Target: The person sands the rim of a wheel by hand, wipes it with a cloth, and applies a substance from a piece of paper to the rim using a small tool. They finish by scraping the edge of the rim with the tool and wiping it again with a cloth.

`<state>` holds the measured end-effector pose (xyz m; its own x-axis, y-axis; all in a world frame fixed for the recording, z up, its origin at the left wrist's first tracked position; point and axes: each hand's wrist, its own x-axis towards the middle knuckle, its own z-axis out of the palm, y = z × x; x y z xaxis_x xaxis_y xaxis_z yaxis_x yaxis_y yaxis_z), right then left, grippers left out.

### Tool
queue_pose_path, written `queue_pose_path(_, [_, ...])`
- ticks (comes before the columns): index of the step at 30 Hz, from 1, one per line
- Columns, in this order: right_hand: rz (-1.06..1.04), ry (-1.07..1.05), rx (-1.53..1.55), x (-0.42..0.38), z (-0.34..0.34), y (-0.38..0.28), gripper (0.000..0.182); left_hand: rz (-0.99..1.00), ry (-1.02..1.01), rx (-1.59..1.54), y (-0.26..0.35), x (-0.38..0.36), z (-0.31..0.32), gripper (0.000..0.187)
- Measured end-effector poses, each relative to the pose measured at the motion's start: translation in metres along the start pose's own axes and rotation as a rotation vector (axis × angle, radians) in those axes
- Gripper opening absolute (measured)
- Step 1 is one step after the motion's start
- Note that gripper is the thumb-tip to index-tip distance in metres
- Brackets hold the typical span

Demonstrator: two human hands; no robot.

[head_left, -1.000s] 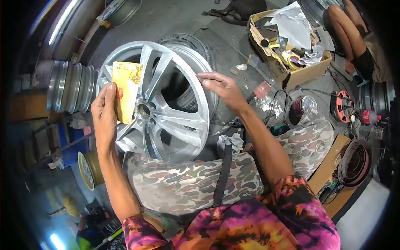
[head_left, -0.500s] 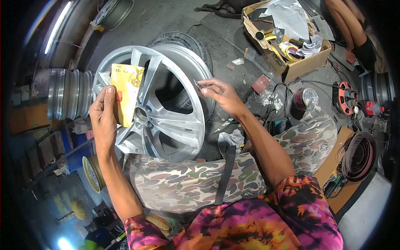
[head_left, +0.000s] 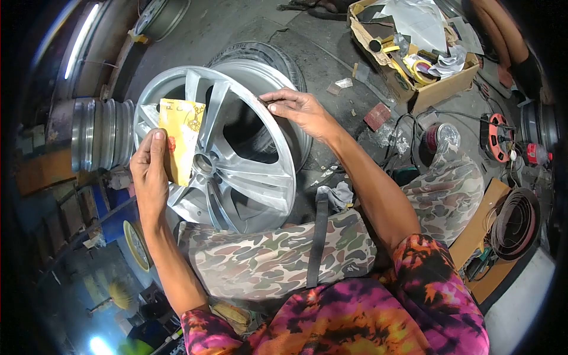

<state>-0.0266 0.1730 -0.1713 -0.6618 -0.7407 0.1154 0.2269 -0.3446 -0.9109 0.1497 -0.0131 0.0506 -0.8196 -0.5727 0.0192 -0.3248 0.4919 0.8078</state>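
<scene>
My left hand (head_left: 150,173) pinches the lower left edge of a yellow sheet (head_left: 180,139) with printed letters and a drawing. Behind the sheet stands a large silver alloy wheel (head_left: 251,171), tilted, its spokes facing me. My right hand (head_left: 300,111) is at the wheel's upper right rim, thumb and fingertips close together around something small and dark that I cannot make out. A second rim and a black tyre (head_left: 260,54) are behind the wheel. Camouflage cloth (head_left: 284,254) covers my legs below it.
A cardboard box (head_left: 441,93) of tape and papers stands at the upper right. Near it are a red block (head_left: 377,117), a tin can (head_left: 441,136), cables and a red reel (head_left: 497,137). Stacked rims (head_left: 103,135) stand left. Another person's leg (head_left: 503,32) shows at top right.
My right hand has moved left and up to the wheel's rim. The yellow sheet and my left hand sit slightly lower and to the right, as the view has shifted a little.
</scene>
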Motion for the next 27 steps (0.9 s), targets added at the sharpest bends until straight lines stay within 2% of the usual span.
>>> queue_pose_path(2, [0.080,-0.031,0.123,0.002,0.001,0.000,0.031,0.001,0.009,0.038,0.001,-0.001,0.000,0.037])
queue_pose_path(8, [0.177,-0.062,0.189,-0.005,-0.004,0.001,0.035,-0.017,-0.005,0.062,0.007,-0.002,0.004,0.037])
queue_pose_path(17, [0.177,-0.045,0.064,-0.030,-0.007,0.009,0.035,0.014,-0.023,0.040,0.007,0.000,0.007,0.038])
queue_pose_path(21, [0.170,-0.023,0.083,-0.034,-0.008,0.012,0.034,0.022,0.018,0.038,0.011,0.001,0.010,0.039])
queue_pose_path(23, [0.222,0.047,0.165,-0.032,-0.008,0.009,0.033,0.052,-0.041,0.073,0.014,0.000,0.007,0.040])
queue_pose_path(27, [0.195,0.004,0.132,-0.019,-0.005,-0.004,0.033,0.052,-0.048,0.073,0.015,-0.005,0.008,0.040])
